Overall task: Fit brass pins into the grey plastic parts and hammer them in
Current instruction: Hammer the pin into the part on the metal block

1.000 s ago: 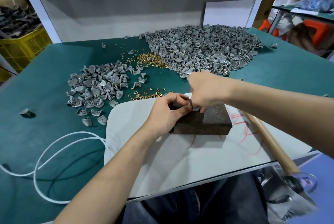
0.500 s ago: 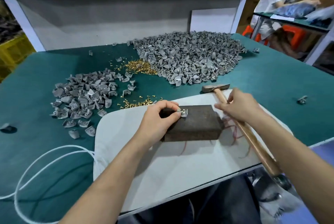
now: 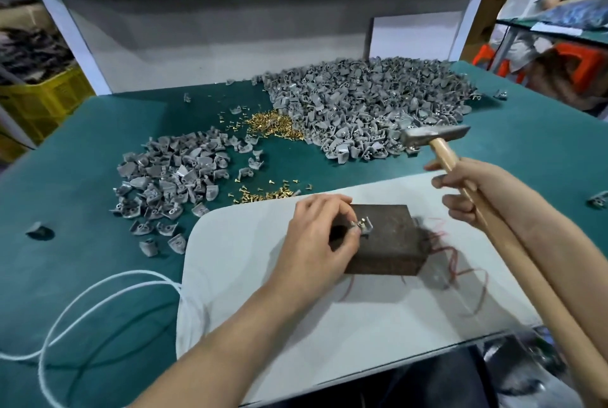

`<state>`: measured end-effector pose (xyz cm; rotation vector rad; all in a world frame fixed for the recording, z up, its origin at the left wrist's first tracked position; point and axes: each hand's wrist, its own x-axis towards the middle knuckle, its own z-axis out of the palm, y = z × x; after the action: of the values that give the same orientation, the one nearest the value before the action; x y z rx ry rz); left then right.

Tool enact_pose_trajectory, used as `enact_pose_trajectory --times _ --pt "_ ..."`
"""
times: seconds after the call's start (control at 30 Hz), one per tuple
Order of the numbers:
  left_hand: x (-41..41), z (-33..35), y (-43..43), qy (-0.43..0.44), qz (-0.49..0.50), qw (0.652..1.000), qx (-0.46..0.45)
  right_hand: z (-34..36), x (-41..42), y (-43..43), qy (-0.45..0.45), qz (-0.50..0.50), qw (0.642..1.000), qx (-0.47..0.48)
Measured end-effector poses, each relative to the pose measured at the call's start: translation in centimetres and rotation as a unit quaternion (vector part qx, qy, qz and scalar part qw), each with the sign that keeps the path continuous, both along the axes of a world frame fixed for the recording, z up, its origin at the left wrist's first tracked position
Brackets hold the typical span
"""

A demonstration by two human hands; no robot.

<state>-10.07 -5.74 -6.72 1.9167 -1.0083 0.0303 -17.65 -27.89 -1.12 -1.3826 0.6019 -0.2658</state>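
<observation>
At the upper left of the frame a yellow plastic crate (image 3: 39, 101) stands off the green felt-covered table (image 3: 65, 160). A white cord (image 3: 82, 295) loops over the table at the lower left. Left of centre lies a small heap of grey plastic parts (image 3: 171, 177). Up and to the right of it, a little mound of brass pins (image 3: 273, 126) touches the left edge of a large heap of grey plastic parts (image 3: 368, 104) at upper centre. Loose brass pins (image 3: 263, 195) are strewn just beyond the far edge of a white rounded board (image 3: 246, 292) in the lower middle.

On that board sits a dark brown rectangular block (image 3: 391, 249). The left hand (image 3: 312, 243) rests over the block's left end. Its thumb and forefinger pinch a single grey plastic part (image 3: 363, 230) lying on the block's top, and an upright brass pin (image 3: 363, 219) stands in that part. Red scribbled lines (image 3: 454, 256) mark the board just right of the block.

At the right, the right hand (image 3: 477, 190) has its fingers curled round the wooden handle of a steel-headed hammer (image 3: 434, 137), near the head. The hammer is held up, with its head up and to the right of the block.
</observation>
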Motion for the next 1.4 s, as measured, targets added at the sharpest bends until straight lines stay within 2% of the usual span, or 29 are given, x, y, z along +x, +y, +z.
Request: enact_pose_trajectory --times 0.13,0.27,0.33,0.4,0.47,0.6,0.77,1.07,1.2,1.3,1.4 --pt "0.5 0.1 -1.0 0.020 0.037 0.999 0.002 1.3 -0.1 1.0 0.002 0.075 0.997 0.013" --pt "1.4 0.2 -2.6 0.026 0.115 0.993 0.015 2.8 0.1 2.9 -0.008 0.167 0.986 -0.026" --pt "1.8 -0.2 -2.8 0.029 0.134 0.991 -0.003 3.4 0.3 4.1 0.011 0.164 0.979 -0.123" --pt "2.0 -0.4 -2.7 0.038 0.121 0.992 -0.027 3.8 0.7 5.2 0.038 0.155 0.956 -0.246" --pt "2.1 -0.5 -2.5 0.057 0.106 0.992 -0.042 4.1 1.1 6.1 0.061 0.160 0.940 -0.294" --pt "2.7 -0.9 -2.3 0.085 0.090 0.989 -0.084 4.1 1.5 7.3 0.104 0.150 0.926 -0.329" --pt "3.0 -0.8 -2.3 0.088 0.078 0.990 -0.083 3.2 2.3 7.9 0.133 0.138 0.919 -0.346" --pt "2.9 -0.4 -2.2 0.112 0.074 0.988 -0.072 3.9 3.2 7.7 0.106 0.143 0.895 -0.408" --pt "3.0 -0.4 -2.2 0.123 0.073 0.987 -0.071 3.0 3.0 8.2 0.161 0.157 0.868 -0.443" --pt "2.9 -0.4 -2.2 0.129 0.076 0.986 -0.077 2.7 3.0 8.4 0.165 0.161 0.873 -0.430" --pt "3.0 -0.5 -2.2 0.138 0.076 0.984 -0.080 4.2 2.6 8.3 0.125 0.144 0.888 -0.419"
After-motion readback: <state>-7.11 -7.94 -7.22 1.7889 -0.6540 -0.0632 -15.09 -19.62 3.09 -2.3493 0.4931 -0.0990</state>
